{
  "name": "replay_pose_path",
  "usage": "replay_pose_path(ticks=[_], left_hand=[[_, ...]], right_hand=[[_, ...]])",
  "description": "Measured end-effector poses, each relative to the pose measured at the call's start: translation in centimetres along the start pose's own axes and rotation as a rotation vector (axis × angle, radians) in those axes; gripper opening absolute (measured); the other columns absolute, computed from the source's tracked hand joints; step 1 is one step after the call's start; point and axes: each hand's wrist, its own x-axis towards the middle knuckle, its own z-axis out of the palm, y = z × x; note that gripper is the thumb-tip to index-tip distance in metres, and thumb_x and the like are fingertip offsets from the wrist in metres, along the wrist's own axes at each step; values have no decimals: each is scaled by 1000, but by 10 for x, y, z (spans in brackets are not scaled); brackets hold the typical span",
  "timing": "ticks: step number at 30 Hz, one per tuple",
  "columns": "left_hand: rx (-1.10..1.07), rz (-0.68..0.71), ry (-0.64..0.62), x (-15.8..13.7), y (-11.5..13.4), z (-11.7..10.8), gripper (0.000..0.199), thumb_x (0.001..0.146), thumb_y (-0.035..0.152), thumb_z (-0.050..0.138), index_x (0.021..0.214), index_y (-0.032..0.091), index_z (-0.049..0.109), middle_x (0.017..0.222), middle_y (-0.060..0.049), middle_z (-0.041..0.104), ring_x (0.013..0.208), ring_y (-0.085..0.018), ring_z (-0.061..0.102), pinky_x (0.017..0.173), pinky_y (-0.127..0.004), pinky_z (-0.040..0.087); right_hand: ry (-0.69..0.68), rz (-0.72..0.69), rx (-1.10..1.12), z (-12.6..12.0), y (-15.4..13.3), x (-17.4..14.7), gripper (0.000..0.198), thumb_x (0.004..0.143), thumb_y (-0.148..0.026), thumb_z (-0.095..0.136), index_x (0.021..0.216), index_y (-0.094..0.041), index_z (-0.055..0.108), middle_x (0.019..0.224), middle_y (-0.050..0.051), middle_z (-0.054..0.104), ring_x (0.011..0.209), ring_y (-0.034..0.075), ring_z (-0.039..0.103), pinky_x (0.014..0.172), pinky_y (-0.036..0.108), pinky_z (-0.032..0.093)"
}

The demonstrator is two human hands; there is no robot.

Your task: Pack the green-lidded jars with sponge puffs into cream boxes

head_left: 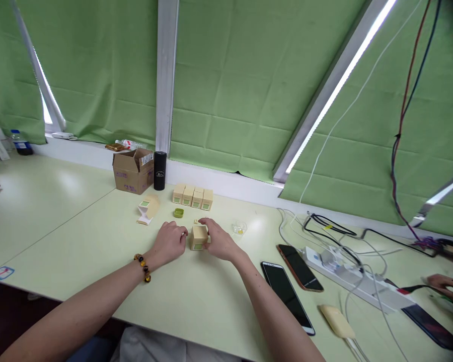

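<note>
A small tan cardboard box [199, 238] with a green label stands upright on the table in front of me. My right hand [219, 240] holds it from the right, index finger behind the top edge and thumb low at the side. Just left of the box is my left hand [169, 242], its fingers curled in; whatever they may pinch is hidden. Behind the box lies a tiny yellowish piece [196, 221]. Farther back are a small green tray [178, 213] and a row of several matching boxes [193, 196]. An unfolded carton [149, 208] lies to the left.
A clear plastic dish [239, 229] sits right of my hands. Two phones [288, 296] [300, 267], a power strip [357, 279] and tangled cables occupy the right side. An open brown carton [133, 172] and a black tumbler [159, 171] stand at the back. Other people's hands [449, 286] show at both edges.
</note>
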Motion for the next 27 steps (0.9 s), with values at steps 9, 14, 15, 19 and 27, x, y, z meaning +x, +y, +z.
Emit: replay_pose_path(ticks=[9, 14, 15, 19, 27], left_hand=[[0, 10, 23, 0, -2, 2, 25, 88, 12, 51, 87, 21, 74, 74, -8, 70, 81, -26, 61, 78, -42, 41], [-26, 13, 26, 0, -1, 4, 23, 88, 11, 52, 86, 21, 73, 76, -8, 71, 81, -26, 60, 79, -43, 42], [-30, 12, 27, 0, -1, 5, 23, 88, 11, 52, 86, 21, 73, 77, -8, 71, 81, -26, 61, 80, -43, 42], [-48, 14, 27, -1, -2, 6, 22, 88, 11, 53, 86, 21, 73, 77, -8, 71, 82, -26, 61, 80, -43, 42], [-61, 18, 14, -1, 0, 5, 23, 87, 9, 52, 88, 20, 73, 79, -8, 73, 84, -26, 61, 81, -44, 42]], right_hand=[[-28, 56, -31, -31, 20, 31, 57, 64, -3, 73, 114, -28, 61, 97, 2, 71, 77, 19, 64, 60, 25, 40], [80, 265, -116, -74, 56, 64, 54, 72, -10, 73, 121, -24, 58, 112, 6, 71, 89, 20, 66, 68, 26, 45], [95, 298, -136, -78, 64, 70, 54, 72, -11, 74, 122, -22, 57, 114, 8, 70, 91, 21, 66, 69, 27, 45], [104, 415, -208, -74, 96, 90, 54, 71, -7, 72, 121, -18, 59, 115, 12, 70, 99, 26, 65, 70, 28, 45], [180, 435, -292, -38, 117, 102, 55, 86, -13, 66, 137, -19, 50, 129, 16, 60, 104, 23, 66, 79, 27, 46]])
